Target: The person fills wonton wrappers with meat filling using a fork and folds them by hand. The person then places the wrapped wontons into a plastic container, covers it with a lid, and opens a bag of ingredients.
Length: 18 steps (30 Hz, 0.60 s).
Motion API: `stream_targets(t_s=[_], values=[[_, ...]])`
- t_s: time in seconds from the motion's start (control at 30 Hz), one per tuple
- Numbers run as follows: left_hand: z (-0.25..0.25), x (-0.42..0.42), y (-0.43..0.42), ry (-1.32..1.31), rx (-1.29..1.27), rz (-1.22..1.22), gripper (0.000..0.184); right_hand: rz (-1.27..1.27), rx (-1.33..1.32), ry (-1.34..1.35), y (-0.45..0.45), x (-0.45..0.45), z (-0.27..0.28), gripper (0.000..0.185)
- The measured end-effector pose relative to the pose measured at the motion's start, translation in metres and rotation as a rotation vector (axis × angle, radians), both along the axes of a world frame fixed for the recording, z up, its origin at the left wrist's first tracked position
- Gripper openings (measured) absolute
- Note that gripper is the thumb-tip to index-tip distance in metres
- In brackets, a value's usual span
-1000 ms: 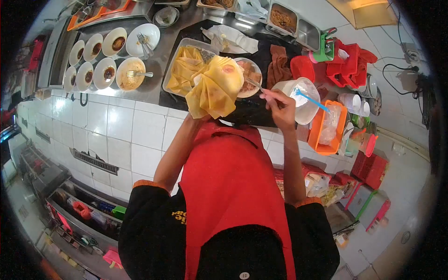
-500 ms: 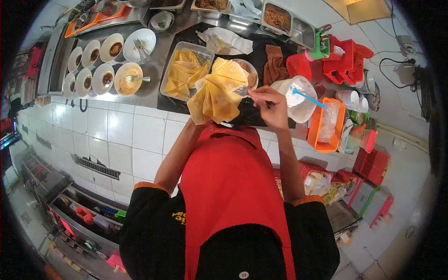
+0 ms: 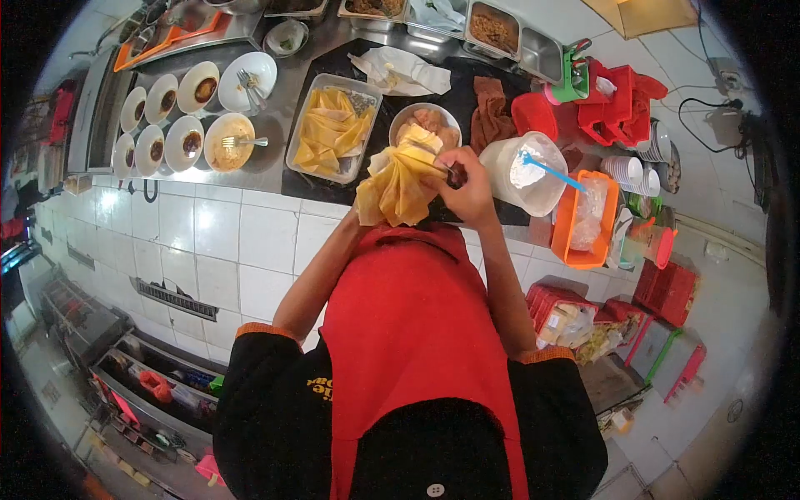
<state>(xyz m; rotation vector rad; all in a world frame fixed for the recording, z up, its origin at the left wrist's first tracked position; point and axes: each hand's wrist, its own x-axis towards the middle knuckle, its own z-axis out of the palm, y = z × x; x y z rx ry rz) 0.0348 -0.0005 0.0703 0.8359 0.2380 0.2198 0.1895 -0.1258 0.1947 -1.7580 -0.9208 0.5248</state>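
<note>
A fan of yellow wonton wrappers [image 3: 396, 187] rests on my left hand [image 3: 358, 220], which is mostly hidden beneath it and supports it from below. My right hand [image 3: 467, 192] is at the right edge of these wrappers with thumb and fingers bent together. Something small and dark shows between its fingers, too unclear to name. Just beyond the wrappers stands a round bowl [image 3: 394, 127] of pinkish meat filling [image 3: 429, 119], partly covered by them. On the left, a clear plastic tray [image 3: 293, 158] holds more yellow wrappers [image 3: 329, 129].
A tub [image 3: 500, 167] of white powder with a blue-handled scoop [image 3: 550, 171] stands at right, beside an orange basket [image 3: 560, 237]. A brown cloth [image 3: 492, 117] lies behind. Several sauce bowls [image 3: 183, 146] line the left counter. Metal pans [image 3: 493, 37] stand at the back.
The wrappers in my left hand have drawn in closer and lower, uncovering the meat bowl and more of the tray. My right hand has moved down and slightly left, against the wrappers.
</note>
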Motion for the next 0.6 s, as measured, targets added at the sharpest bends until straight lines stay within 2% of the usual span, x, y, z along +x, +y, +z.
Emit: stream_targets(t_s=[0.03,0.07,0.1,0.13,0.2,0.3,0.33,0.4,0.47,0.5,0.57,0.6], values=[[-0.005,0.000,0.003,0.001,-0.086,-0.027,0.045,-0.002,-0.154,-0.120,0.001,-0.003,0.006,0.023],[-0.012,0.000,0.005,0.002,-0.087,-0.027,0.045,-0.002,-0.154,-0.119,0.004,-0.009,0.003,0.023],[-0.022,0.001,0.005,-0.002,0.065,-0.007,0.045,0.015,-0.046,-0.214,0.008,-0.017,-0.002,0.021],[-0.020,0.000,0.003,-0.038,-0.001,0.016,0.045,0.032,0.061,-0.308,0.012,-0.025,-0.004,0.020],[-0.020,-0.004,0.002,-0.072,-0.068,0.040,0.046,0.107,0.095,-0.333,0.013,-0.039,0.001,0.019],[-0.028,-0.016,0.014,-0.024,-0.062,-0.012,0.048,0.364,-0.308,0.274,0.008,-0.037,0.011,0.034],[-0.032,-0.021,0.016,-0.009,-0.062,-0.030,0.048,0.366,-0.310,0.274,0.003,-0.027,-0.002,0.034],[-0.043,-0.029,0.018,0.022,-0.063,-0.061,0.050,0.175,-0.107,0.070,-0.007,-0.007,-0.040,0.022],[-0.065,-0.040,0.009,0.067,0.113,0.019,0.049,-0.021,-0.430,-0.268,-0.019,0.014,-0.044,0.019],[-0.072,-0.044,0.007,0.099,0.272,0.026,0.048,-0.017,-0.432,-0.269,-0.017,0.018,-0.049,0.019],[-0.087,-0.045,0.003,0.127,0.429,0.029,0.047,-0.171,-0.710,-0.527,-0.012,0.025,-0.061,0.019],[-0.093,-0.041,0.003,0.131,0.324,0.042,0.048,-0.173,-0.711,-0.528,-0.010,0.026,-0.068,0.019]])
